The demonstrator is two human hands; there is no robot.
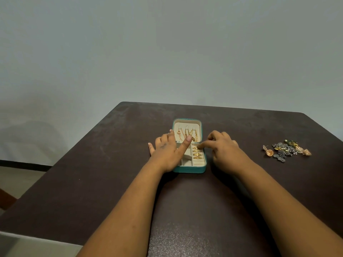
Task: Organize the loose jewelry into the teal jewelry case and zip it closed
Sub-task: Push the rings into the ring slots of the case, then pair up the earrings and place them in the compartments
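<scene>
Dark brown table (111, 182) is stretching out under a pale wall, carrying everything here. Toward the left, the left hand (167, 154) is resting against the teal jewelry case (189, 168), fingers spread and thumb reaching over the cream compartments, steadying it. Chains (187, 134) are hanging in the open lid. Next, the right hand (224, 151) is reaching in, its fingertips (201, 145) pressing or pinching at the gold rings (197, 152) in the ring roll; which, I cannot tell. Seating each ring upright probably needs gentle pressure while the case is being held. Far right, loose earrings (286, 150) are waiting, well apart.
</scene>
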